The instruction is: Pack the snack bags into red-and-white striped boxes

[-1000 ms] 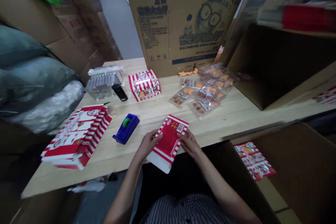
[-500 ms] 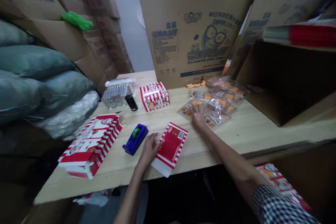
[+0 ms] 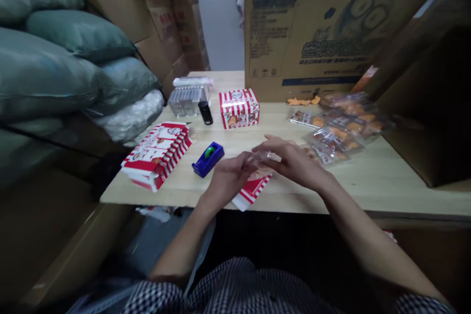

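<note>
My left hand and my right hand meet over the flat red-and-white striped carton lying at the wooden table's near edge. Both pinch a clear snack packet between them, fingers curled on it. The pile of clear snack packets with orange pieces lies just right of my right hand. A blue tape dispenser sits left of my left hand.
A stack of flat striped cartons lies at the table's left. A made-up striped box, a black cylinder and a clear plastic container stand farther back. Large cardboard boxes wall the back and right; grey sacks pile on the left.
My right hand came back from the packet pile holding a clear packet and joined my left hand over the flat carton. The camera has shifted left and closer.
</note>
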The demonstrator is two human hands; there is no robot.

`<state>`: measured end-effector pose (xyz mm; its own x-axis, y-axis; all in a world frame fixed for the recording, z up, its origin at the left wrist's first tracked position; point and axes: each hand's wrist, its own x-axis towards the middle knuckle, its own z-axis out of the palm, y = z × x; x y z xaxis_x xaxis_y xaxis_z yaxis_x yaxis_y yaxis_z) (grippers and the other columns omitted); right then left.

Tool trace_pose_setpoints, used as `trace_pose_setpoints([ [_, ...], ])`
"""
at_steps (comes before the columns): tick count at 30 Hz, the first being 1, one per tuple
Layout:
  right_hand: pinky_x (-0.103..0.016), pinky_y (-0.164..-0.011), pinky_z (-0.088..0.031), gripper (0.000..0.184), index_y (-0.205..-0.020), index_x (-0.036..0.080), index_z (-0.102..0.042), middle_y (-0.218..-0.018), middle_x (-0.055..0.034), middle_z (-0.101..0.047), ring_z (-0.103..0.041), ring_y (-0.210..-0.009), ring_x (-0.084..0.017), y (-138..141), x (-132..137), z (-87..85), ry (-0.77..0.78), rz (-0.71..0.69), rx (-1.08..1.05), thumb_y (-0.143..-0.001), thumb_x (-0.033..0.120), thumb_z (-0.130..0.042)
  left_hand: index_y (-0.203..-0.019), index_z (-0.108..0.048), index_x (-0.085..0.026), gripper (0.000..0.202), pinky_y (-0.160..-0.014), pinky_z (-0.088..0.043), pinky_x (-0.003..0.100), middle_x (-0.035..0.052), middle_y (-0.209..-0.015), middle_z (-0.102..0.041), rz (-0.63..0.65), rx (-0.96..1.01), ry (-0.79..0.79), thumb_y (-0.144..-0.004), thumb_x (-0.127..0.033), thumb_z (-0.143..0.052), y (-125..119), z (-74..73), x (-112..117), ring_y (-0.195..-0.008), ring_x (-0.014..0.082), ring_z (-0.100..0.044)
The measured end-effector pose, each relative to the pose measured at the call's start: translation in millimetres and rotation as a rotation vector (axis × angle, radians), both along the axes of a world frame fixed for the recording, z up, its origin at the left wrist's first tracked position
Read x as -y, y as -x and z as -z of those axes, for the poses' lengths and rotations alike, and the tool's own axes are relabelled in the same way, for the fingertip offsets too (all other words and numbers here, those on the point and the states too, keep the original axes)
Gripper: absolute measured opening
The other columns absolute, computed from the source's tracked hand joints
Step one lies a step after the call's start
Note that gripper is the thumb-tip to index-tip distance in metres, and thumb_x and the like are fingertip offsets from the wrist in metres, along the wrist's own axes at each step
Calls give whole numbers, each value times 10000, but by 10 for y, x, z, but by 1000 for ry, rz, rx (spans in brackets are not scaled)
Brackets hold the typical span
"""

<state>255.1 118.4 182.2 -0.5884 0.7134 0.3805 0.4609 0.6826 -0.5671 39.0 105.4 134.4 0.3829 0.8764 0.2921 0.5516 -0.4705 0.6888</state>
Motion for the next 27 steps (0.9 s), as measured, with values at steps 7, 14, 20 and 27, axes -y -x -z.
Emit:
trace_pose_setpoints([
  [7, -611, -1215, -39, 999, -1571, 355, -169, -1648, -46, -230, -79, -1534, -319, 18, -284, 343, 227, -75, 231, -782, 308, -779, -979, -709, -128, 377, -653, -532, 232, 43, -841, -748, -603, 727, 326, -713, -372, -818, 1007, 375, 526, -668, 138, -673],
  [14, -729, -1083, 145, 1352, -1582, 313, -131, -1667, -151, -72, 93, -1494, -471, 553, -635, 1493, 287, -216, 960, -480, 291, -914, -1193, -600, -171, 597, -588, -584, 256, 75, -893, -763, -765, 1002, 740, -663, -269, -857, 1491, 855, 1030, -673, 188, -734],
  [20, -670, -1131, 84, 1297, -1582, 283, -147, -1582, -210, -258, -134, -1493, -433, 363, -466, 1717, 317, -244, 848, -496, 345, -853, -1293, -534, -204, 711, -586, -600, 279, 59, -885, -747, -663, 923, 909, -663, -256, -859, 1632, 1080, 998, -673, 191, -729],
  [27, -624, -1154, 86, 1272, -1565, 306, -222, -1557, -181, -273, -155, -1482, -406, 199, 18, 1823, 356, -128, 684, -472, 408, -864, -1263, -570, -176, 750, -622, -591, 264, 62, -1016, -722, -648, 892, 780, -581, -225, -877, 1477, 1297, 667, -735, 164, -697],
])
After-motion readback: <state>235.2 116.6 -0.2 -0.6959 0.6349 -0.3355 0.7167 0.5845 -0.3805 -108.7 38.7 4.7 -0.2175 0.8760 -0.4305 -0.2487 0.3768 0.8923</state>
